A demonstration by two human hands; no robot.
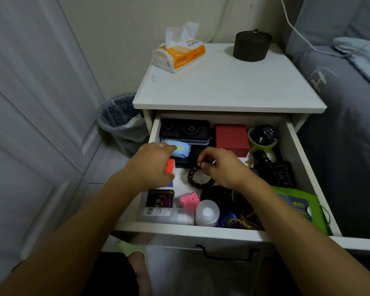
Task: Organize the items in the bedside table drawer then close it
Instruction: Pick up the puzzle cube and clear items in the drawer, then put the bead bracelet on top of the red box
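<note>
The white bedside drawer (303,159) stands pulled out, full of small items. My right hand (222,167) pinches a brown wooden bead bracelet (192,178) by its top, the loop hanging over the drawer's middle. My left hand (152,163) grips a red, white and blue box (171,167) at the left side, with its fingertips touching a light blue packet (182,148). Behind them lie a black case (184,129) and a red box (232,137).
At the drawer's front sit a dark purple tin (159,198), a pink clip (189,200), two clear bottles (207,212) and a green pouch (299,207). A tissue pack (179,54) and dark jar (251,47) stand on top. Bin (122,122) left, bed (350,103) right.
</note>
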